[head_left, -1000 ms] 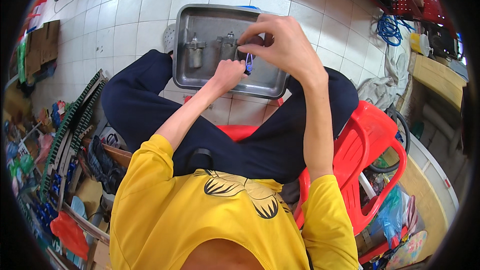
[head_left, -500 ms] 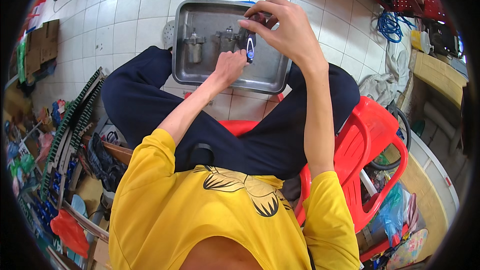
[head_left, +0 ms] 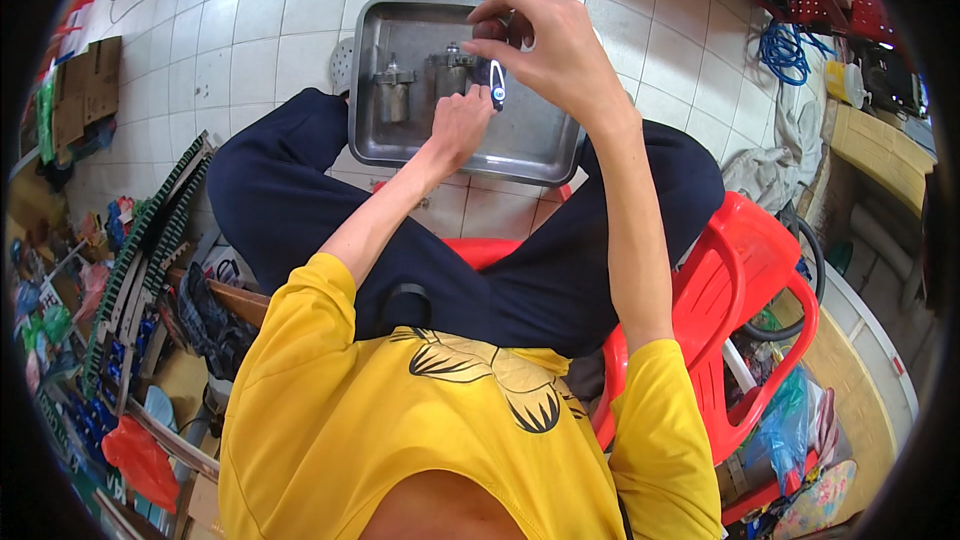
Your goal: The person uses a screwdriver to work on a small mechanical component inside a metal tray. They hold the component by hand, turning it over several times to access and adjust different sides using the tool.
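As the left hand holds a tool, the right hand curls nearby

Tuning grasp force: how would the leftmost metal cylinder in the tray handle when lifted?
The cylinder looks metallic, so probably stiff and fairly heavy. On its side, its rounded body might roll, though the wider collar could check that.

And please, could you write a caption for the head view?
Left hand and right hand over a grey metal tray containing cylindrical metal parts.
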A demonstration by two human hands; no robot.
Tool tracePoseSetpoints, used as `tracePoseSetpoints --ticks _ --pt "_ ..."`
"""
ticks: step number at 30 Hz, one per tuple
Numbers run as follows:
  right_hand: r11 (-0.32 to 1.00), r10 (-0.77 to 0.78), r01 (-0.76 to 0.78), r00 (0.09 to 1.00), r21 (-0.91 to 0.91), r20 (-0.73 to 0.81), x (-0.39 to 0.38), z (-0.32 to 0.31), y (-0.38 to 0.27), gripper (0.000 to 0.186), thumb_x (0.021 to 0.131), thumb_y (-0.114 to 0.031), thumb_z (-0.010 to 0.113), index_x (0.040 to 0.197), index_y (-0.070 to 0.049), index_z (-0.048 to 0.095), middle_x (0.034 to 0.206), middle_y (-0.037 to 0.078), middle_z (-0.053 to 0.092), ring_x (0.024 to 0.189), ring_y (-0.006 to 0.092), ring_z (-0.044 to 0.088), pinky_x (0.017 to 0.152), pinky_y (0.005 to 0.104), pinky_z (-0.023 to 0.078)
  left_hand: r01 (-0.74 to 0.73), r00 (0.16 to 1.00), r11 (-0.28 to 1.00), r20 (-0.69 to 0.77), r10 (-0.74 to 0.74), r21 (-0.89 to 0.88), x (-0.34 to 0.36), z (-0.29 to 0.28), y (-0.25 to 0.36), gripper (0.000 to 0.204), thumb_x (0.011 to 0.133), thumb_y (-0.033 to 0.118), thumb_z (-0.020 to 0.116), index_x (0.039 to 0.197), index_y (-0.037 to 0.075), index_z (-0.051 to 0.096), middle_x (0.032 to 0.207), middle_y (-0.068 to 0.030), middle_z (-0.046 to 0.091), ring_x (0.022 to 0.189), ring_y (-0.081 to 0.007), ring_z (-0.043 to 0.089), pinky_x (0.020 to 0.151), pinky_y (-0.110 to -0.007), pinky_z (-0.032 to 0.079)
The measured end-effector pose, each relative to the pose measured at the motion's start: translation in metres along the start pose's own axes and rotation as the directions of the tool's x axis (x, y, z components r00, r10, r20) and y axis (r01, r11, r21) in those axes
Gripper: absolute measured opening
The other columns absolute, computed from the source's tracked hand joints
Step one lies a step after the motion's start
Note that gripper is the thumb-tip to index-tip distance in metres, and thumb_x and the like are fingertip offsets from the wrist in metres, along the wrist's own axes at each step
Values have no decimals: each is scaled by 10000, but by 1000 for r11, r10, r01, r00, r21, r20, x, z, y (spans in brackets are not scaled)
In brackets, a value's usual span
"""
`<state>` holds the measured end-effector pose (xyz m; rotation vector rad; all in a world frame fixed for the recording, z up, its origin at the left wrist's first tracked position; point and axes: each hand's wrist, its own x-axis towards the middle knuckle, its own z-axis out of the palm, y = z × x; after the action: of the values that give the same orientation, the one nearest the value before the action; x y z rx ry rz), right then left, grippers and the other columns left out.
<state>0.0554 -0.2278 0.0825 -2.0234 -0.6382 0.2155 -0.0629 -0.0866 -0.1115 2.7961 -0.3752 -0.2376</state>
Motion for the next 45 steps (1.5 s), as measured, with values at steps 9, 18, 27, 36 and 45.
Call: tracePoseSetpoints --ticks 9,18,27,36,45 --pt "992 -44 48 999 -117 30 -8 -2 10 197 881 -273 800 1012 -129 771 971 55 693 764 237 697 716 362 560 15 999 998 41 -12 -65 1 1 -6 275 971 286 664 1069 34 615 970 -142 707 732 -377 706 630 -483 544" --pt "970 -69 69 998 -231 8 -1 4 3 137 886 -244 751 994 -165 782 889 22 710 780 251 699 681 403 546 59 991 995 126 -48 -78 1 -9 -6 331 983 293 648 1160 17 605 1029 -163 720 796 -393 723 667 -505 561" --pt "983 -45 43 999 -180 -9 -9 -8 4 140 880 -191 770 1012 -152 792 910 51 684 796 260 676 697 399 550 57 991 996 122 -48 -66 5 -8 -5 312 981 312 652 1061 11 629 1001 -166 720 788 -391 722 663 -504 555" --pt "988 -135 131 990 -78 -48 3 -1 11 186 880 -178 772 1047 -102 747 820 84 648 778 276 672 699 411 547 38 994 995 110 -28 -96 6 -9 -5 322 976 322 657 1035 6 630 975 -166 721 784 -388 722 657 -499 553" --pt "981 -62 51 997 -188 -53 3 0 6 183 870 -121 758 1033 -55 709 879 95 637 812 302 702 743 402 554 31 996 995 85 -23 -95 8 -16 -3 276 930 263 724 964 1 647 908 -190 728 795 -369 739 657 -468 563"
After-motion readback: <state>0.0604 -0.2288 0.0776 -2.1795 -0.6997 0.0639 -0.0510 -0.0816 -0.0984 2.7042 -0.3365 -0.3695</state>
